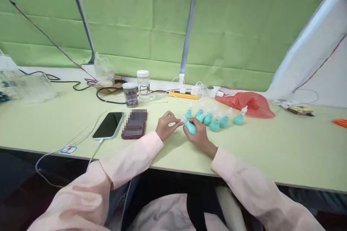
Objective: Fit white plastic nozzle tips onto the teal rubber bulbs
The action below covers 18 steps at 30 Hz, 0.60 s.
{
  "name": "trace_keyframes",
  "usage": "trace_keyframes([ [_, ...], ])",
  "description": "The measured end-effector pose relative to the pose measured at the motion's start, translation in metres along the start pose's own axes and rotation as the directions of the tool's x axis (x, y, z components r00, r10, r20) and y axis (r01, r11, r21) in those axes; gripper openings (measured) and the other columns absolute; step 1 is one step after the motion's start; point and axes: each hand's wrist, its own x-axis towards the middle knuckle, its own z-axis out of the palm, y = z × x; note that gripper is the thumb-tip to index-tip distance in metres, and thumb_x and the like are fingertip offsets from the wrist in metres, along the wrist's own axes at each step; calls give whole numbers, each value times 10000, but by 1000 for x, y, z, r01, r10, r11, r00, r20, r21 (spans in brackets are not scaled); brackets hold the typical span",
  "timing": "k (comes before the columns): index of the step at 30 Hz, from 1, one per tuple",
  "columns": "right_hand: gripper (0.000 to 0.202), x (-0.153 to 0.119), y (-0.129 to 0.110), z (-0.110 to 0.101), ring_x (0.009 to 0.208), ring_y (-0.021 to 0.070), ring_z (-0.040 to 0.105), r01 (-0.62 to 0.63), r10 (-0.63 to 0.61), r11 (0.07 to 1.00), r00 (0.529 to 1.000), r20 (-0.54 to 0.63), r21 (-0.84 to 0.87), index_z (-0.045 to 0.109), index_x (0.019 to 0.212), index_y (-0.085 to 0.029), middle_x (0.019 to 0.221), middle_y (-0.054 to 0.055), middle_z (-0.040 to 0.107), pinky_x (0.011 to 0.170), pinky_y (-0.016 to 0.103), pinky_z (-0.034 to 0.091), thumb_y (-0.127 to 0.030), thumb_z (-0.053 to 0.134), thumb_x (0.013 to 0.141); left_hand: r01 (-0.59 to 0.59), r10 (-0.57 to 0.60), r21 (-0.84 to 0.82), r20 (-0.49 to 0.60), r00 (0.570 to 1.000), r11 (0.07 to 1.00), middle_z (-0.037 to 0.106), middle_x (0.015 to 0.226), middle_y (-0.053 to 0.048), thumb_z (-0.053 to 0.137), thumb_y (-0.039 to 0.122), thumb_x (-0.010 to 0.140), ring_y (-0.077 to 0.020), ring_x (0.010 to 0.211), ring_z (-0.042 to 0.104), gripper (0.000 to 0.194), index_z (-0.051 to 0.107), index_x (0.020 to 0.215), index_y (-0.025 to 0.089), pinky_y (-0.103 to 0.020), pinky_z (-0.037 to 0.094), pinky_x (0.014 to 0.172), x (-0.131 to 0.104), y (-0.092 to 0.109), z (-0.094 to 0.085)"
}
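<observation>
A green covering (230, 25) forms the background. In front of it extends my pale work table (284, 151). A crumpled red plastic bag (248, 104) lies on the table toward the rear right. My right hand (199, 135) is closed around the held teal bulb, with the fingers curled over its body. My left hand (167, 126) is positioned opposite, thumb and fingertips pinching the clear tip. Two phones (107, 125) lie side by side to the left of my left hand. Behind them stand a clear jar (143, 83) with a white lid and a printed can (131, 95). Other teal bulbs (214, 126) are grouped just beyond my right hand. The held teal bulb (191, 128) is located between my hands, tilted; its clear tip (184, 119) points up and left.
</observation>
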Motion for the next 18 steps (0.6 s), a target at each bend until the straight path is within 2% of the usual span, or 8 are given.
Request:
trace_keyframes([
  [6,149,0,1,2,686,161,521,-9,8,1000,999,-43,-16,467,805,-174,727,41,534,625,289,419,-246,499,680,-77,78,66,-6,997,995,593,566,-23,547,163,701,-109,594,449,43,586,712,149,-250,418,552,0,-2,0],
  [12,127,2,-4,2,671,160,520,-139,138,990,990,-43,-21,472,777,-182,704,29,544,623,289,416,-266,491,684,-188,188,212,18,982,959,590,610,-31,540,152,702,-120,635,435,68,573,762,148,-275,420,592,-2,-3,-1],
  [18,126,2,-7,2,675,149,512,-147,147,989,989,-13,15,470,770,-174,711,29,541,629,277,410,-262,494,684,-210,209,245,29,977,947,579,620,-35,565,183,688,-125,657,425,63,571,741,151,-259,413,561,-2,0,-2],
])
